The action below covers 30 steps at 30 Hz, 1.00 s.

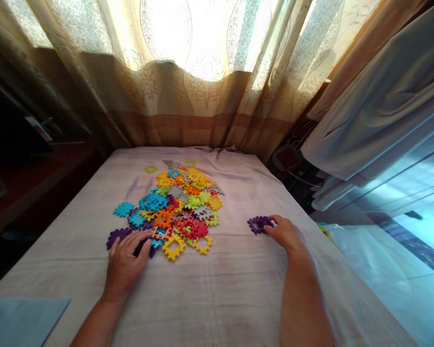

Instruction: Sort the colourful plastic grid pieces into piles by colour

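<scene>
A pile of colourful flat plastic interlocking pieces with notched edges [173, 205] lies on the cloth-covered table. My left hand [128, 258] rests at the pile's near left corner. Its fingers are stretched and apart over dark purple pieces [117, 236], with thumb and index finger on either side of some purple. Whether it touches them firmly is hidden under the fingers. Right of the pile, my right hand [284, 233] pinches the edge of a purple interlocking piece [256, 224] between thumb and fingers, at the table surface.
A pale cloth [202, 299] covers the table. A light blue sheet [23, 318] lies at the near left corner. Patterned curtains [202, 96] hang behind the far edge. Pale hanging fabric [369, 101] is on the right, and a dark reddish surface [58, 168] stands left.
</scene>
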### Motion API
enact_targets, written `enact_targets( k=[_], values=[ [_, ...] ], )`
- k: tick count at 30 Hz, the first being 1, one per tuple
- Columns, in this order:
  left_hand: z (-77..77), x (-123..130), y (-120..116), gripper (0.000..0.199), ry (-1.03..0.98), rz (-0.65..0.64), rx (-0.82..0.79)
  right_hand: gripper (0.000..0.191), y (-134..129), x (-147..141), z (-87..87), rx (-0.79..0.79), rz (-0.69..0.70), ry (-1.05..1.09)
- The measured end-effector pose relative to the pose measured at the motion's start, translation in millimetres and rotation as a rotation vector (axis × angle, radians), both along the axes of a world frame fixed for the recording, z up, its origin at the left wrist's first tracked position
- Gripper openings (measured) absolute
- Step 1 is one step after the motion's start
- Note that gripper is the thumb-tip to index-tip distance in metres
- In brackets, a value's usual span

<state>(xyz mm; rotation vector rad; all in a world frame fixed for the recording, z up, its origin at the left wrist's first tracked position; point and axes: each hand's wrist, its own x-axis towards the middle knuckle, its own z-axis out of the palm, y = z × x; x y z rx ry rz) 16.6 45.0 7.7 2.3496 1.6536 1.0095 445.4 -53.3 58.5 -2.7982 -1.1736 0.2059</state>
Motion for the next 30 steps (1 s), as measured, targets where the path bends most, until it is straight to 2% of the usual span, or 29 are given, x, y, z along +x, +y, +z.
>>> enact_targets(
  k=[3,6,10,14,21,25,30],
  values=[
    [1.6,1.4,-1.7,0.027,0.007,0.002,0.000,0.036,5.2,-7.9,4.5,0.053,0.020,-0.027],
    [5.1,3.3,-4.0,0.026,0.011,-0.005,-0.012,0.036,16.0,-29.6,10.9,0.168,0.079,-0.047],
    [9.3,5.4,-6.7,0.025,0.003,-0.008,-0.045,0.031,34.8,-76.7,14.8,0.332,0.317,-0.009],
    [10.4,6.7,-8.6,0.023,0.002,-0.032,-0.069,0.024,47.4,-126.7,11.7,0.415,0.585,0.033],
    [11.2,9.7,-10.7,0.021,0.024,-0.046,-0.050,0.020,53.0,-200.9,9.6,0.429,0.915,0.153],
    [10.9,9.3,-10.8,0.021,0.018,-0.053,-0.056,0.018,63.4,-226.6,9.3,0.372,0.989,0.126],
    [8.4,7.0,-9.1,0.021,0.009,-0.055,-0.053,0.016,74.0,-239.4,4.8,0.313,0.999,0.030]
  ],
)
